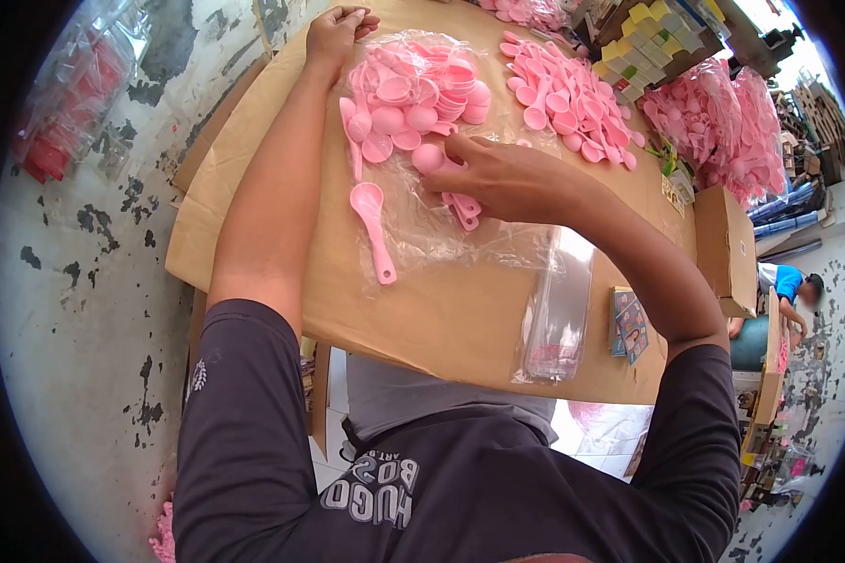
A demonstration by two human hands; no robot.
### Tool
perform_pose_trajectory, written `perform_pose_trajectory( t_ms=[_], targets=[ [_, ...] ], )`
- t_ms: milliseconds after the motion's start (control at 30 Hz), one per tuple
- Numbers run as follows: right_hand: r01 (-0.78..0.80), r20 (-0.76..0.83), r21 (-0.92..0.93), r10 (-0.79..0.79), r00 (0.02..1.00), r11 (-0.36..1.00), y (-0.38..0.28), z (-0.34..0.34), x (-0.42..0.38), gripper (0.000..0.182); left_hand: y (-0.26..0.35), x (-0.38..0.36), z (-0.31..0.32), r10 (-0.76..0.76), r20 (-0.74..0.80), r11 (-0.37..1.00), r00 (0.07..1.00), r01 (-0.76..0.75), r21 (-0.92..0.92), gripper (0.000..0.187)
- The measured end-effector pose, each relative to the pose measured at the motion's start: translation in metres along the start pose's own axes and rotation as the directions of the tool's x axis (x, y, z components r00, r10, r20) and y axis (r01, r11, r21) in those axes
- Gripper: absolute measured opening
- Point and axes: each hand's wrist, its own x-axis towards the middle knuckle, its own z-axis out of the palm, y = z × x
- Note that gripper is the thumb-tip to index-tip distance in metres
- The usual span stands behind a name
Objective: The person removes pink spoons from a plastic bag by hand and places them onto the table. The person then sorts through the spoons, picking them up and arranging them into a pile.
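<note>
A heap of pink plastic spoons [413,94] lies in and on a clear plastic bag [498,249] spread on the table. My right hand [512,178] is closed around several pink spoons [466,212], with bowls and handles showing past its fingers. One loose pink spoon [373,230] lies to the left, its handle toward me. My left hand [340,39] is at the far left edge of the heap, beside the bag. Its fingers are curled together, and what they pinch, if anything, is hidden.
Another pile of pink spoons [573,98] lies farther right. Near the front edge are clear bags [559,310] and printed cards [629,324]. A cardboard box [725,249], filled bags [723,122] and small yellow boxes [648,42] stand right. Another person [787,281] sits far right.
</note>
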Motion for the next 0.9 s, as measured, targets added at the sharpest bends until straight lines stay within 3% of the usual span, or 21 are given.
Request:
perform_pose_trajectory(
  t_ms=[133, 700, 900],
  targets=[
    [-0.068, 0.037, -0.104, 0.072, 0.997, 0.992, -0.001, 0.000, -0.002, 0.036, -0.002, 0.001, -0.001, 0.000, 0.013, 1.000, 1.000, 0.000, -0.004, 0.029],
    [-0.208, 0.011, -0.016, 0.208, 0.978, 0.978, 0.000, 0.004, -0.012, 0.037, 0.012, -0.011, 0.010, 0.010, -0.038, 1.000, 0.999, -0.009, 0.016, 0.024],
    [-0.116, -0.020, 0.005, 0.116, 0.993, 0.993, 0.012, 0.006, -0.019, 0.034, 0.016, -0.014, 0.009, -0.028, -0.023, 0.999, 0.999, 0.029, 0.039, 0.028]
  ],
)
